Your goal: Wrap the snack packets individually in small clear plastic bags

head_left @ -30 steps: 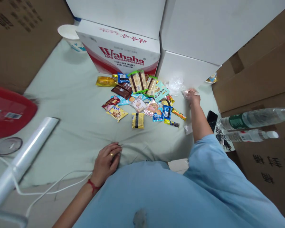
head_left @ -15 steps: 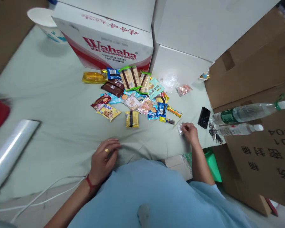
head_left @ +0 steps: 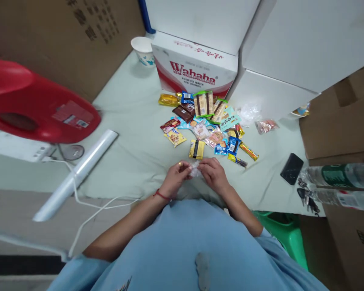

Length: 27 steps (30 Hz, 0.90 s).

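Observation:
Between my two hands is a small crumpled piece of clear plastic point(head_left: 195, 169), close to the table's front edge. My left hand point(head_left: 178, 176) pinches its left side, and my right hand point(head_left: 212, 173) grips the right side. Just beyond them lies a yellow snack packet point(head_left: 197, 149) with a dark stripe. Behind it spreads a pile of wrapped snacks: green-edged wafer packs point(head_left: 204, 104), dark brown packets point(head_left: 184, 112), a blue packet point(head_left: 233, 145) and a yellow cookie packet point(head_left: 175, 137). More crumpled clear plastic point(head_left: 250, 113) sits to the right of the pile.
A Wahaha carton point(head_left: 194, 68) and white boxes point(head_left: 276, 89) stand behind. Left are a red jug point(head_left: 42, 103), a plastic film roll point(head_left: 75, 176), a power strip point(head_left: 21, 147) and a paper cup point(head_left: 143, 50). Right are a phone point(head_left: 291, 168), keys point(head_left: 306, 198) and bottles point(head_left: 336, 175).
My right hand has brought the crumpled plastic leftward to the middle. My left hand has risen from the table and joined it there. The view has shifted left.

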Available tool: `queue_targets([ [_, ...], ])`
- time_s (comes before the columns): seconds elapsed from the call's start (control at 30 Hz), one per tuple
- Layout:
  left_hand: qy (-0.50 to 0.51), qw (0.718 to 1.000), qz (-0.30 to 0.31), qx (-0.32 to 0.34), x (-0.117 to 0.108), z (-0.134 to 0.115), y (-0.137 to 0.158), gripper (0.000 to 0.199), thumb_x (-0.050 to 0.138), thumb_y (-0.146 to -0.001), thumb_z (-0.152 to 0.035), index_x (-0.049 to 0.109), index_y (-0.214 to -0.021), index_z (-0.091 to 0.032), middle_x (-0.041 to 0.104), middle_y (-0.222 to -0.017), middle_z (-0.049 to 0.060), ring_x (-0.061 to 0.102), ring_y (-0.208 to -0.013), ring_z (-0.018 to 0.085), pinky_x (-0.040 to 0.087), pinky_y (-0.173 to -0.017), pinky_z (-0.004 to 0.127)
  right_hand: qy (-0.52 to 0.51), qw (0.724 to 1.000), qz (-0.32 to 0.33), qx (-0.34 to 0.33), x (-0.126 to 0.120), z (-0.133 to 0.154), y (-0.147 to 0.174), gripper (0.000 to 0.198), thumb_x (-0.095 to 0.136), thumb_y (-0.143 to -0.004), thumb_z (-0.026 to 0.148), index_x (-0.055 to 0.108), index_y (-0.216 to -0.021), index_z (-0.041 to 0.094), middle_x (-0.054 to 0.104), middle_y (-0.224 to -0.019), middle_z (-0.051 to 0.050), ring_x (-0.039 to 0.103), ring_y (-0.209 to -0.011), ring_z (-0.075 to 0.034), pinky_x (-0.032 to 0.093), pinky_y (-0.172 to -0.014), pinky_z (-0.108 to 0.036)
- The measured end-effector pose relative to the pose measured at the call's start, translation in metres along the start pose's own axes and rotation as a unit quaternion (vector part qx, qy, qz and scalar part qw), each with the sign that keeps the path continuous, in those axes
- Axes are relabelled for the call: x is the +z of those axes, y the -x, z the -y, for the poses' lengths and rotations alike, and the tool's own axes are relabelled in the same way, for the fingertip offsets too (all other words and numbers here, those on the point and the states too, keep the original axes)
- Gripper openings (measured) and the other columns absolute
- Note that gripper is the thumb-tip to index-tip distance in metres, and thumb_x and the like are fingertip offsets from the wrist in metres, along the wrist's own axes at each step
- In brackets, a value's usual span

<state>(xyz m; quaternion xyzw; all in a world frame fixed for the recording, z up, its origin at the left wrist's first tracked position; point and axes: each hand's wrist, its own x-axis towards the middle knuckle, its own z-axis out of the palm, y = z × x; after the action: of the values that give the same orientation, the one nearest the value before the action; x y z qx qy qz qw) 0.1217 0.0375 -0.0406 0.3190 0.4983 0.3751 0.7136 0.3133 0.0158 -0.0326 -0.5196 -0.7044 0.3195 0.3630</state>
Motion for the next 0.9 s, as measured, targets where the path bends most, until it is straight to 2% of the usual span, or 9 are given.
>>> queue_targets([
  [0.13,0.049,0.997,-0.062,0.006,-0.023,-0.002,-0.002,0.05,0.089,-0.062,-0.052,0.056,-0.084,-0.02,0.061,-0.08,-0.005,0.059,-0.072,0.011,0.058,-0.069,0.027,0.027,0.998,-0.062,-0.017,0.006,0.001,0.013,0.023,0.056,-0.099,0.029,0.078,-0.101,0.032,0.072,-0.107,-0.008,0.062,-0.099,-0.027,0.051,-0.092,-0.048],
  [0.27,0.074,0.994,-0.074,0.009,-0.033,-0.003,-0.004,0.053,0.088,-0.061,-0.052,0.052,-0.086,-0.022,0.06,-0.079,-0.005,0.061,-0.072,0.012,0.059,-0.073,0.031,0.01,0.998,-0.053,0.012,0.0,-0.005,0.031,0.017,0.062,-0.095,0.028,0.078,-0.098,0.032,0.072,-0.104,-0.008,0.062,-0.099,-0.027,0.05,-0.093,-0.048],
  [0.4,0.06,0.995,-0.068,0.028,-0.029,-0.002,-0.005,0.048,0.087,-0.066,-0.051,0.054,-0.087,-0.022,0.06,-0.078,-0.005,0.058,-0.07,0.011,0.053,-0.068,0.025,-0.073,0.985,-0.101,0.12,-0.01,-0.019,0.043,0.011,0.066,-0.092,0.034,0.075,-0.092,0.027,0.071,-0.106,-0.007,0.063,-0.102,-0.026,0.051,-0.095,-0.044],
  [0.53,-0.001,0.997,-0.043,0.068,-0.02,-0.002,-0.002,0.039,0.085,-0.072,-0.049,0.062,-0.084,-0.02,0.063,-0.078,-0.003,0.053,-0.071,0.011,0.046,-0.068,0.023,-0.217,0.928,-0.196,0.231,-0.022,-0.023,0.041,0.019,0.068,-0.093,0.044,0.073,-0.098,0.026,0.07,-0.098,-0.002,0.06,-0.078,-0.019,0.052,-0.077,-0.033],
  [0.6,-0.066,0.992,-0.011,0.107,-0.016,-0.003,-0.001,0.036,0.081,-0.078,-0.052,0.065,-0.086,-0.02,0.066,-0.082,-0.001,0.056,-0.076,0.013,0.047,-0.074,0.025,-0.232,0.931,-0.164,0.23,-0.026,-0.017,0.034,0.023,0.07,-0.093,0.047,0.075,-0.1,0.026,0.071,-0.098,-0.001,0.06,-0.076,-0.017,0.05,-0.076,-0.031],
  [0.7,-0.125,0.979,0.045,0.152,-0.013,-0.005,0.0,0.036,0.073,-0.086,-0.055,0.067,-0.089,-0.02,0.07,-0.09,0.003,0.062,-0.087,0.018,0.05,-0.084,0.03,-0.246,0.946,-0.006,0.21,-0.023,-0.005,0.019,0.027,0.076,-0.088,0.049,0.077,-0.098,0.024,0.072,-0.092,-0.001,0.061,-0.077,-0.018,0.049,-0.073,-0.03],
  [0.77,-0.133,0.975,0.032,0.177,-0.012,-0.005,0.0,0.036,0.073,-0.085,-0.054,0.068,-0.096,-0.02,0.071,-0.104,0.006,0.065,-0.101,0.021,0.051,-0.09,0.032,-0.255,0.942,0.064,0.209,-0.015,0.0,0.011,0.028,0.08,-0.085,0.05,0.076,-0.09,0.023,0.07,-0.081,0.0,0.058,-0.072,-0.017,0.046,-0.068,-0.028],
  [0.83,-0.142,0.968,-0.057,0.197,-0.013,-0.003,0.0,0.04,0.078,-0.081,-0.053,0.066,-0.102,-0.021,0.068,-0.112,0.006,0.064,-0.108,0.022,0.052,-0.087,0.031,-0.252,0.94,0.044,0.224,-0.002,0.001,0.006,0.029,0.08,-0.083,0.05,0.074,-0.082,0.022,0.065,-0.071,0.001,0.053,-0.065,-0.015,0.042,-0.063,-0.027],
  [0.9,-0.159,0.961,-0.131,0.186,-0.013,-0.001,0.003,0.04,0.079,-0.079,-0.053,0.064,-0.098,-0.021,0.066,-0.097,0.003,0.063,-0.092,0.019,0.051,-0.076,0.028,-0.241,0.938,-0.027,0.248,0.011,0.0,0.003,0.03,0.08,-0.081,0.05,0.072,-0.08,0.021,0.062,-0.067,0.003,0.048,-0.061,-0.014,0.039,-0.059,-0.027],
])
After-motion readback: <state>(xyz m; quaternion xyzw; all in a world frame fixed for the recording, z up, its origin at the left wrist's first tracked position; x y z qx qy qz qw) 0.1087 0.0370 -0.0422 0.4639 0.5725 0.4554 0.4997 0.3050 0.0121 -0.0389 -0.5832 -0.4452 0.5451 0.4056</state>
